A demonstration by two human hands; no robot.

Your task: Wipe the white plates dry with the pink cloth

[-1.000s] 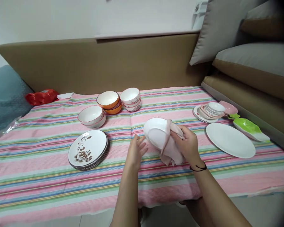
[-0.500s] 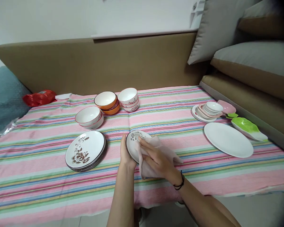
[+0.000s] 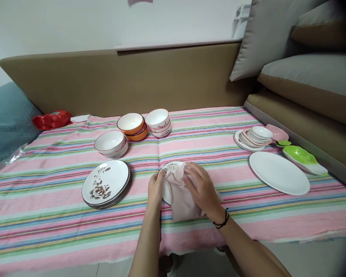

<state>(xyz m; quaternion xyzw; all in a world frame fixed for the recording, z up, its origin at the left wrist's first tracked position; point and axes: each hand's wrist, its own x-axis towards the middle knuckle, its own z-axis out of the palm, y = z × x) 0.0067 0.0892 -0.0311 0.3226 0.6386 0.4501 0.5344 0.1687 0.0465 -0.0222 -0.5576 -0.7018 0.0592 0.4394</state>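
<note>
Left hand (image 3: 155,188) gripped plate (image 3: 166,192) at its left rim, thumb on top; other fingers mostly hidden. Right hand (image 3: 200,186) held cloth (image 3: 183,196) against plate's face. Cloth covered most of it; flower print (image 3: 172,167) only partly visible. Plate was over striped sheet (image 3: 60,227), right of plate stack (image 3: 106,182); couldn't tell if touching sheet. Forearms (image 3: 147,240) cut off at bottom edge.

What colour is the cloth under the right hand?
The cloth is pale, dusty pink; it shows best in the head view.
</note>
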